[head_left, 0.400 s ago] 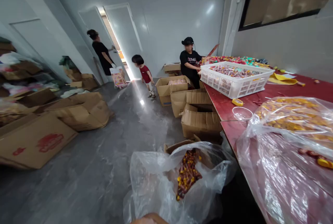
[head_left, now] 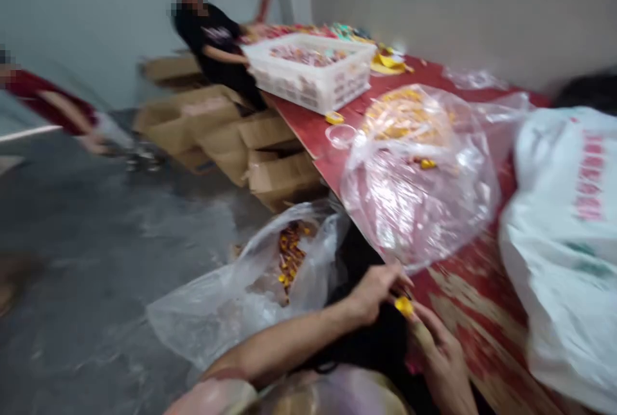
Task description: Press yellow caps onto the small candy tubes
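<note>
My left hand point(head_left: 378, 291) is closed at the table's near edge, its fingertips pinching the dark end of a small brown-and-yellow piece. From the right, my right hand point(head_left: 438, 345) closes on the yellow part point(head_left: 403, 306) of the same piece. Blur hides exactly what the piece is. Just beyond my hands, a clear plastic bag point(head_left: 414, 200) with many small yellow pieces inside point(head_left: 407, 113) lies on the red table point(head_left: 463, 286). Down to the left, an open clear bag point(head_left: 216, 302) holds many small brown-and-yellow pieces point(head_left: 292, 254).
A white crate point(head_left: 313, 84) full of small pieces stands farther along the table, beside a person in black point(head_left: 207, 36). Open cardboard boxes point(head_left: 284, 174) line the table's left side. A white sack point(head_left: 569, 241) stands at right. A small person in red point(head_left: 53, 100) is at far left.
My view has swung to the right and down. Both my hands have come into view together around the small piece, and the white sack now shows at right.
</note>
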The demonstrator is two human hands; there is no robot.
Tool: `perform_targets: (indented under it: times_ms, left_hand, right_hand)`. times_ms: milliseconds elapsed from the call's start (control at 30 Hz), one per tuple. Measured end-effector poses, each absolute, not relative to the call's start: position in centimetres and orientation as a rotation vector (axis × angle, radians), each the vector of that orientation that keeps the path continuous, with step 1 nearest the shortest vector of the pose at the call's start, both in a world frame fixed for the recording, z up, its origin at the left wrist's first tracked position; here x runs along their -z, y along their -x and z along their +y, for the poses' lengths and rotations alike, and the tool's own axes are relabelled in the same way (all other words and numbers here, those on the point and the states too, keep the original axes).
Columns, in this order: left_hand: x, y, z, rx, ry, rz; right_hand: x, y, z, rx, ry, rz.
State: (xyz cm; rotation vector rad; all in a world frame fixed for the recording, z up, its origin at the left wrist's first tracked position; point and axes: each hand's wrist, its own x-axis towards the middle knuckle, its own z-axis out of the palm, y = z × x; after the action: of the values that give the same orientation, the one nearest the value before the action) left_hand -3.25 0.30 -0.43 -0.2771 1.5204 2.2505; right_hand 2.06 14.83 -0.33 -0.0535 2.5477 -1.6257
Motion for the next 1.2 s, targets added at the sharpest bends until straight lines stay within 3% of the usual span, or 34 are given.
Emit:
perform_targets:
  times_ms: [133,367,600,767,967,1067,1200]
  left_hand:
    - [0.4,5.4,0.0,-2.209,0.295,1.151]
    - [0.6,4.7,1.0,-1.977,0.318,1.048]
    - [0.7,2.5,1.9,-1.859,0.442,1.292]
    - [0.9,0.7,2.3,-1.775,0.457,1.453]
    - [2.6,0.9,1.4,-1.831,0.513,1.461]
    - [2.4,1.8,-0.6,-1.985,0.571,1.368]
    - [1.0,1.5,-3.9,-2.043,0.281,1.642]
  right_hand:
    - [-0.5,-1.1,14.4,1.697,0.352,2.412]
    - [-1.0,-0.9,14.3,1.425,0.84,2.509]
    - [-0.4,-2.0,14.1,1.371,1.004,2.546]
    - [2.8,-2.7,15.6,1.456,1.27,2.62]
    - [6.3,-2.3,14.8,1.307,1.249,2.717]
    - [5.9,-1.8,13.2,1.225,1.25,2.759]
    - [4.7,-1.6,12.0,1.1,1.073,3.034]
